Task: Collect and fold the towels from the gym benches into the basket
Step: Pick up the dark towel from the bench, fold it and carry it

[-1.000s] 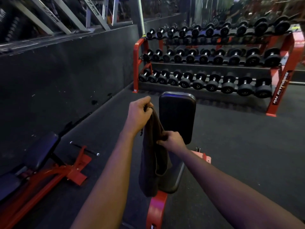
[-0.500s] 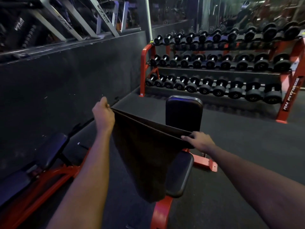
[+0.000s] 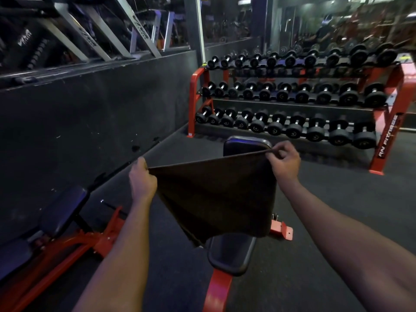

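A dark brown towel (image 3: pixel 216 194) hangs spread out in the air above a red-framed gym bench (image 3: pixel 229 257) with black pads. My left hand (image 3: pixel 141 179) grips its upper left corner. My right hand (image 3: pixel 283 161) pinches the upper right corner, held a little higher, so the top edge is stretched taut between them. The towel's lower edge hangs over the bench seat and hides most of the upright back pad (image 3: pixel 247 144). No basket is in view.
A second red bench (image 3: pixel 60 233) with dark pads stands at the lower left beside the black wall. A red three-tier rack (image 3: pixel 292 104) full of black dumbbells fills the far side. Dark rubber floor (image 3: pixel 349 203) lies to the right of the bench.
The towel went from a bunched vertical hang to fully spread. My hands moved apart, the right hand rising to the level of the back pad's top.
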### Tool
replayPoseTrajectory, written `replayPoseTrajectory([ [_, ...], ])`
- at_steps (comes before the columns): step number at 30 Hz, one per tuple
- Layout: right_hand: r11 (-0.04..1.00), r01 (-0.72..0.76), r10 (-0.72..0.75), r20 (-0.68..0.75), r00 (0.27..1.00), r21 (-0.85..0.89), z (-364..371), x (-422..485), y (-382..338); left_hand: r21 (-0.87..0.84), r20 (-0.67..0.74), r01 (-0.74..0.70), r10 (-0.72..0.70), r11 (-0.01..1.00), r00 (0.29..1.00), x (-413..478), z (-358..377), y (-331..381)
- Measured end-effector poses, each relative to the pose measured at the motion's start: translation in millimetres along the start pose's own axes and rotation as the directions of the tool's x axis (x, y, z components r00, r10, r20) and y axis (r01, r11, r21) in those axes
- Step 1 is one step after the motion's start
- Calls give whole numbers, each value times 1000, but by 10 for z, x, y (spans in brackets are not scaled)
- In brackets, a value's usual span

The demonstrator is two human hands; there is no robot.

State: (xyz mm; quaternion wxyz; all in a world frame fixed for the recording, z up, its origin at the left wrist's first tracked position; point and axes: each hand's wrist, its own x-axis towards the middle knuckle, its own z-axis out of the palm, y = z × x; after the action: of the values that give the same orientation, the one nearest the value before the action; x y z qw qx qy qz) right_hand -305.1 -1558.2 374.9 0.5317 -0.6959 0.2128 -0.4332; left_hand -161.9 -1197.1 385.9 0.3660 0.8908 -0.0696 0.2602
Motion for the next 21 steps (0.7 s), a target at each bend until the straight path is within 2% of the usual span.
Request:
replayPoseTrajectory([
  [2,1000,4,-2,-181,984,7,-44,70,-138,-68,-155,-10,0,998,988,-25,-33,108],
  [4,995,6,-34,-297,954,-95,-83,161,-206,-163,-269,44,-87,986,959,13,-101,194],
  [5,991,7,-38,-241,970,-131,-76,182,-221,-182,-260,55,-102,982,960,62,-122,215],
  [6,992,-9,-5,-109,994,-129,-32,166,-220,-165,-211,35,-69,986,975,134,-117,224],
  [7,993,-48,55,62,997,-109,22,92,-195,-119,-120,-23,9,993,993,182,-97,256],
  [8,990,-101,121,214,969,-102,97,-21,-160,-85,4,-102,103,991,995,213,-66,327],
  [9,984,-151,176,335,926,-100,184,-147,-113,-83,138,-191,201,978,970,209,-30,450],
  [11,972,-200,236,522,819,-124,390,-417,-4,-136,357,-342,368,930,858,124,24,751],
  [13,970,-207,239,665,708,-128,606,-684,52,-188,495,-400,438,897,750,14,61,978],
  [15,962,-260,230,749,621,-80,797,-871,83,-228,545,-430,481,873,687,-59,118,1077],
  [16,962,-266,218,767,603,-64,876,-944,42,-243,543,-445,501,862,674,-77,134,1095],
  [17,966,-253,201,775,599,-55,946,-991,-4,-256,534,-456,518,853,669,-80,137,1108],
  [19,984,-147,175,751,637,-105,1047,-1032,-43,-275,489,-481,552,832,676,-62,104,1118],
  [21,978,-47,184,735,653,-203,1094,-1045,-26,-285,413,-477,556,831,722,-11,20,1111],
])
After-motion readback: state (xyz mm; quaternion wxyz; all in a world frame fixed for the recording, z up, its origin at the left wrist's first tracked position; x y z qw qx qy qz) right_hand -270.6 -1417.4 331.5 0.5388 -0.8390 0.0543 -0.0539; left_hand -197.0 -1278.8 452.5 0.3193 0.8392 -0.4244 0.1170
